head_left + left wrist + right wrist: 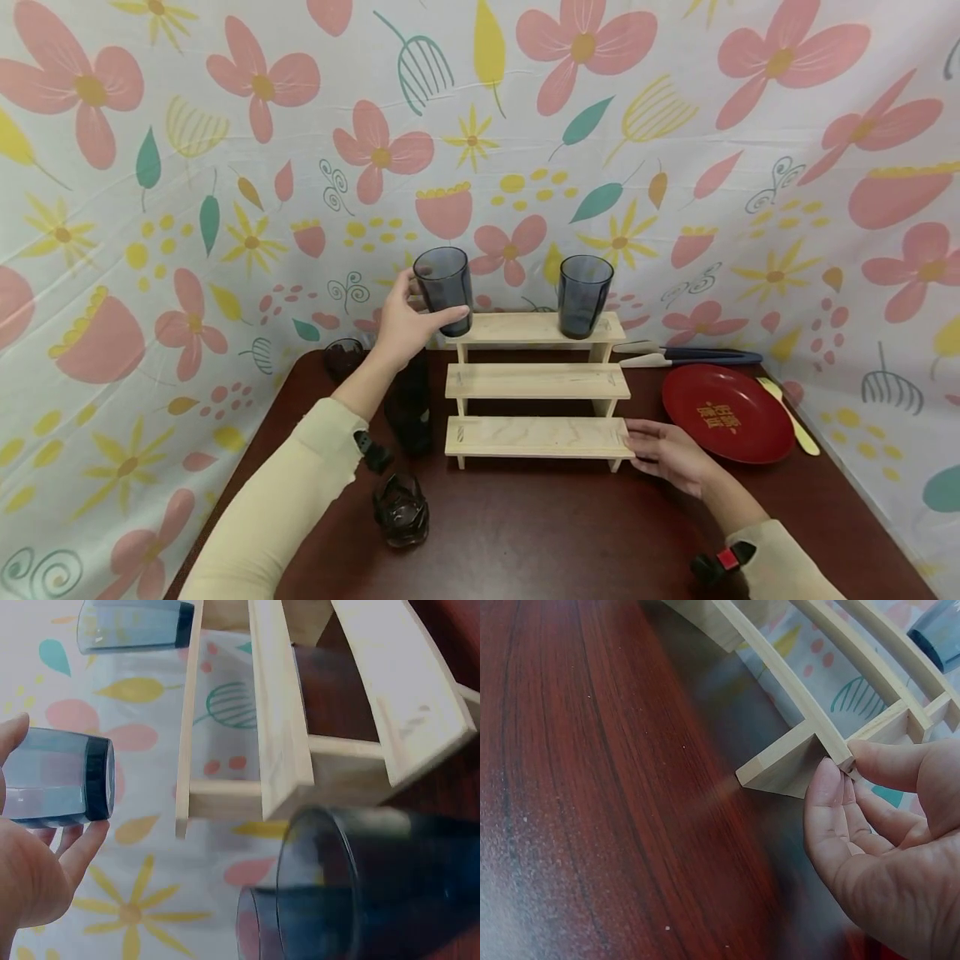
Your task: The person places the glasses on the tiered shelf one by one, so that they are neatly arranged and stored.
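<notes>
My left hand [401, 329] holds a blue-grey glass tumbler [444, 287] upright, thumb on the near side, fingers behind. The tumbler is at the left end of a three-tier wooden shelf [537, 381]; in the left wrist view a gap shows between its base [97, 780] and the top board. A matching tumbler [584, 296] stands toward the right end of that top board. At the lowest board's right end, my right hand [672, 457] pinches the corner between thumb and fingers, as the right wrist view shows closely.
Left of the shelf stand dark tumblers [408, 408] and another dark glass [344, 358]. A dark, petal-shaped glass [401, 510] sits nearer the front. On the right lie a red plate [678, 400], blue-handled tongs [712, 357] and a yellow utensil [798, 429]. Patterned cloth hangs behind the table.
</notes>
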`<state>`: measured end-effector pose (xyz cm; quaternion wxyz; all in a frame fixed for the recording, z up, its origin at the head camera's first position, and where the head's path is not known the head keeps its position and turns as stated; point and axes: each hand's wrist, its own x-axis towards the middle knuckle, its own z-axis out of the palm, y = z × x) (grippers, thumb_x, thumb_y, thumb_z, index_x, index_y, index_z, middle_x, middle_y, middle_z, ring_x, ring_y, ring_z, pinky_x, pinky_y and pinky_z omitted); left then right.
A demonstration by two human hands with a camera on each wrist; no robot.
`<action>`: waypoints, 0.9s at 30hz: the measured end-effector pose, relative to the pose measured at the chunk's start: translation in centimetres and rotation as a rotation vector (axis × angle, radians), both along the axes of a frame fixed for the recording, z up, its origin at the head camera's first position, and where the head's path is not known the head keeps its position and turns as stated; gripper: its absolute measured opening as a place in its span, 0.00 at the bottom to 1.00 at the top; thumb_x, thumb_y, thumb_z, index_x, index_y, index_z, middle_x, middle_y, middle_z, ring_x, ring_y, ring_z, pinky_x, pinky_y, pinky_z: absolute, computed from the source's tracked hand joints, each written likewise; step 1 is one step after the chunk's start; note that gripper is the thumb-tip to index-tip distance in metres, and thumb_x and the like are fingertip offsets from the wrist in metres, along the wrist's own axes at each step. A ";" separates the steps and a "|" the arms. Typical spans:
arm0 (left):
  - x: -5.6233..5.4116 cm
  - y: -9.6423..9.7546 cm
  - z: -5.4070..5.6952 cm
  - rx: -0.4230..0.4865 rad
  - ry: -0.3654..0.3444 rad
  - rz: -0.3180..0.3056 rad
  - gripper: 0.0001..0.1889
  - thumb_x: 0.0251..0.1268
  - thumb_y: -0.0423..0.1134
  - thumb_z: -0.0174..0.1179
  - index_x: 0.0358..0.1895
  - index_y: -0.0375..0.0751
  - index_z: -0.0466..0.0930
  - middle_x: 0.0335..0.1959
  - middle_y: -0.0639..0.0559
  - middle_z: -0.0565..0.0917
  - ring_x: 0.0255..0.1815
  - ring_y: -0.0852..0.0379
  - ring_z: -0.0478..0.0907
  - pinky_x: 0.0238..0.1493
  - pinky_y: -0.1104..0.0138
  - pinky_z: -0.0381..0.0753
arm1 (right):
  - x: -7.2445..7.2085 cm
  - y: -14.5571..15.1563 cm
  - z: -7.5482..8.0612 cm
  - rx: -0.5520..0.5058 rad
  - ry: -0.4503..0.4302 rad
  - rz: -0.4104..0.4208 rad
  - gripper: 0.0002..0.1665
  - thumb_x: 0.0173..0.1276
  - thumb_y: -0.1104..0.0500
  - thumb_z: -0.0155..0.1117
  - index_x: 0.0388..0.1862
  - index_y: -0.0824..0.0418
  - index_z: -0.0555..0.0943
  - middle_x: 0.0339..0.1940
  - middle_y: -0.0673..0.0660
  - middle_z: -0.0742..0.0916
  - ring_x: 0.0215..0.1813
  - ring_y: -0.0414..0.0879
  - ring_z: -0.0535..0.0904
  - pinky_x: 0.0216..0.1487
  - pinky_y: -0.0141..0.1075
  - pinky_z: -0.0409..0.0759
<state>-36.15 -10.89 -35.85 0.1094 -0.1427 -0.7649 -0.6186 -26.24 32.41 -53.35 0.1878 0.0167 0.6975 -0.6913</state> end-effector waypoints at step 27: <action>-2.3 6.7 -1.7 -0.158 -0.022 -0.010 0.48 0.55 0.50 0.81 0.77 0.50 0.63 0.59 0.47 0.76 0.56 0.48 0.79 0.54 0.53 0.82 | 0.0 0.0 -0.1 0.008 -0.009 -0.010 0.44 0.80 0.57 0.62 0.81 0.75 0.52 0.59 0.56 0.82 0.52 0.45 0.82 0.53 0.40 0.84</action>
